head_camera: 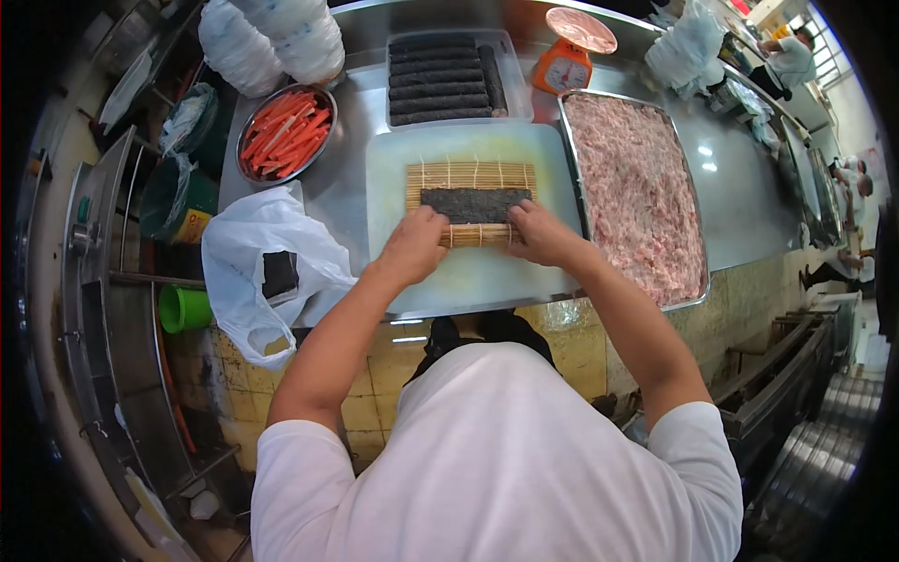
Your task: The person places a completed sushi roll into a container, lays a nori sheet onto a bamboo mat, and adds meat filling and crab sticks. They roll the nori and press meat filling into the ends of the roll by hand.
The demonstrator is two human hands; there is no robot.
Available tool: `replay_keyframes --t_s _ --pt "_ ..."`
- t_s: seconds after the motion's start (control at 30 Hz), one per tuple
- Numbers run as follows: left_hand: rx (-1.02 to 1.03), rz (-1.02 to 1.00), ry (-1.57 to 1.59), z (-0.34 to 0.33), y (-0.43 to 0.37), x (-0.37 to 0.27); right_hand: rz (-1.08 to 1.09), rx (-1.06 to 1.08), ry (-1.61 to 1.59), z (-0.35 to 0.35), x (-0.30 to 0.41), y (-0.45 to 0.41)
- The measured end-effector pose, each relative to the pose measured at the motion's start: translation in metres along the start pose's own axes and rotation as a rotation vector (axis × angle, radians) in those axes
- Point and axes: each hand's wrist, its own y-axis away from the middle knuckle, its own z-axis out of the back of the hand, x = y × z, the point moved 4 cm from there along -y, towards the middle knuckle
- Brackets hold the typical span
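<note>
A bamboo rolling mat (470, 175) lies on a pale cutting board (470, 277), its near edge curled over. Dark nori (475, 205) shows on the mat just beyond that curl; whatever is inside the curled part is hidden. My left hand (418, 242) grips the left end of the curled edge. At the right end, my right hand (539, 235) grips the same edge, fingers partly over the nori.
Finished nori rolls (439, 77) fill a plastic container behind the board. Left are a bowl of crab sticks (286, 133) and a plastic bag (246, 232) with nori sheets (279, 274). Right are a tray of minced meat (635, 197) and an orange scale (563, 67). People stand far right.
</note>
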Motion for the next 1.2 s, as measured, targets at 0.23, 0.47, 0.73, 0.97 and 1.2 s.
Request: replay_keyframes --t_s 0.23,0.47,0.73,0.97,1.2 --pt "0.054 0.156 0.195 0.032 0.013 0.023 -0.244 0.142 -0.326 0.038 -0.022 0.019" --pt "0.015 0.138 0.218 0.021 0.008 0.024 -0.538 0.066 -0.683 0.018 -0.04 0.017" --pt "-0.151 0.039 0.241 0.033 0.004 0.01 -0.152 -0.37 -0.695 0.018 -0.037 0.02" --pt "0.264 -0.01 0.207 0.041 0.016 -0.013 0.043 -0.16 -0.622 0.016 -0.003 0.02" --pt "-0.173 -0.199 0.122 0.025 -0.011 -0.005 0.085 -0.21 -0.312 0.009 0.002 0.009"
